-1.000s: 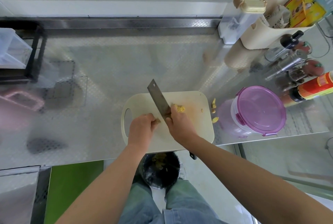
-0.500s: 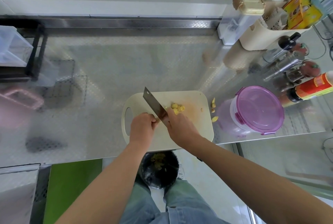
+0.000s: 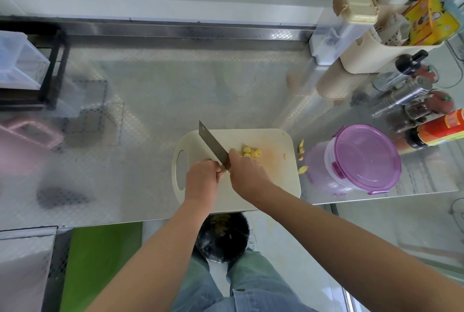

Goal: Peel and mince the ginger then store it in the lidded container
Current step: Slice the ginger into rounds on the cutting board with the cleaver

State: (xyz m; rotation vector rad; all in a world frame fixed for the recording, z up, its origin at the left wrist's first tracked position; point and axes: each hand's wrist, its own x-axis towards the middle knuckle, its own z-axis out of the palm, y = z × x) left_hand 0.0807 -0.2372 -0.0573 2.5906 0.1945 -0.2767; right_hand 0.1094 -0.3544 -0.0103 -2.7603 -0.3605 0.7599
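A pale cutting board (image 3: 273, 140) lies at the counter's near edge. My right hand (image 3: 247, 173) grips a dark cleaver (image 3: 212, 144), its blade angled up-left across the board. My left hand (image 3: 202, 178), fingers curled, holds a small piece of ginger (image 3: 223, 168) against the blade's left side; most of that piece is hidden. Yellow cut ginger slices (image 3: 249, 152) lie in a small heap just right of the blade. The lidded container (image 3: 364, 158), clear with a purple clip lid, stands closed to the right of the board.
Ginger scraps (image 3: 301, 151) lie on the steel counter between board and container. Sauce bottles (image 3: 437, 130) and shakers crowd the right; a cream caddy (image 3: 364, 52) stands behind them. A black rack (image 3: 50, 68) is at far left. A black bin (image 3: 223, 236) with peelings sits below the counter edge.
The cleaver has shifted left toward my left hand, and more yellow slices show to the right of the blade. Both hands stay close together on the board.
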